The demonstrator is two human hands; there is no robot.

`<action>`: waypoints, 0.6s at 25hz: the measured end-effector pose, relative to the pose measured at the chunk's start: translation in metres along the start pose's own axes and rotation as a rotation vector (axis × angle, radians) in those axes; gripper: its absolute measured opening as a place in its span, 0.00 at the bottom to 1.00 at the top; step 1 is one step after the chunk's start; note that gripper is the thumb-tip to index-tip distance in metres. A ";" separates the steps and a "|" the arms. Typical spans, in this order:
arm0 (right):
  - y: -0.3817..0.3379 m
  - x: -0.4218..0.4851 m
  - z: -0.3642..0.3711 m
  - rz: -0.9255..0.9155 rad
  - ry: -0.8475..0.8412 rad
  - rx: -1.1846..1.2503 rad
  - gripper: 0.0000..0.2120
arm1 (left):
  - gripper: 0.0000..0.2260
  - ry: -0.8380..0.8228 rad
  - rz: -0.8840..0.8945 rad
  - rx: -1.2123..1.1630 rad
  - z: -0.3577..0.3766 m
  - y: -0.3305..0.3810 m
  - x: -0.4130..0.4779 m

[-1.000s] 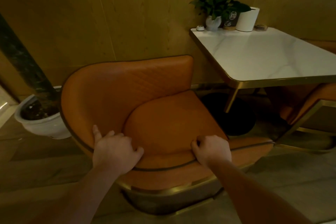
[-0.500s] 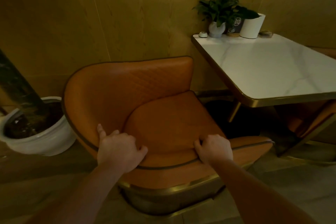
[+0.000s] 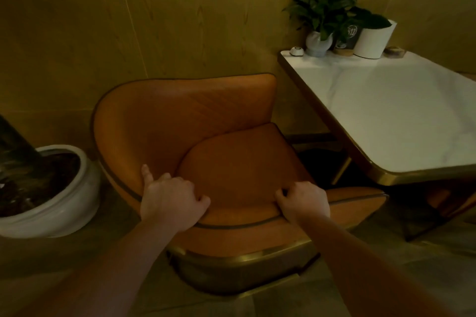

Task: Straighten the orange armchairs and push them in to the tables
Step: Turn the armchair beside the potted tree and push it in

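Because the orange armchair (image 3: 206,152) sits askew, its seat not yet under the marble-topped table (image 3: 401,116) off to the right of the hands, both hands grip its near rim, probably to swing and push it in. The left hand (image 3: 171,201) curls over the rim with thumb raised; the right hand (image 3: 304,202) is clenched on the rim beside it. Beyond the right hand, a small dark sign (image 3: 347,36) by the potted plant (image 3: 327,15) seems to read "13", though that is blurred.

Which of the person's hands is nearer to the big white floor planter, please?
The left. The left hand grips the orange armchair rim on the side facing the white floor planter; the right hand grips the rim farther along, toward the table.
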State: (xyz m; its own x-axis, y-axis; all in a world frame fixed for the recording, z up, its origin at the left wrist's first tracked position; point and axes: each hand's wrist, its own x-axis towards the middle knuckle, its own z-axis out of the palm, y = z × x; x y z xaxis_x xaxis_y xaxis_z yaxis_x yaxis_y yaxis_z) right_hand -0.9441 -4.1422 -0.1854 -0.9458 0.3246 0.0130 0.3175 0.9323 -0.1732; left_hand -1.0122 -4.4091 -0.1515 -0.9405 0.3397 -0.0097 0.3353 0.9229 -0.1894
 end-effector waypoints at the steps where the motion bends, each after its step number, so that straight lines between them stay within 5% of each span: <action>1: 0.001 0.010 0.000 -0.002 0.001 0.000 0.21 | 0.28 0.002 -0.006 0.000 -0.001 0.002 0.009; 15: 0.007 0.089 -0.002 -0.029 -0.030 0.057 0.19 | 0.28 0.011 -0.019 -0.036 -0.001 0.002 0.083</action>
State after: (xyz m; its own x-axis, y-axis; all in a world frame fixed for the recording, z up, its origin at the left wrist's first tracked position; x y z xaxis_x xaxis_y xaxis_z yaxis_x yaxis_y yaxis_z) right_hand -1.0256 -4.1062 -0.1839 -0.9565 0.2914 -0.0103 0.2859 0.9305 -0.2288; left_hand -1.0897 -4.3791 -0.1516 -0.9462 0.3236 0.0043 0.3192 0.9352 -0.1536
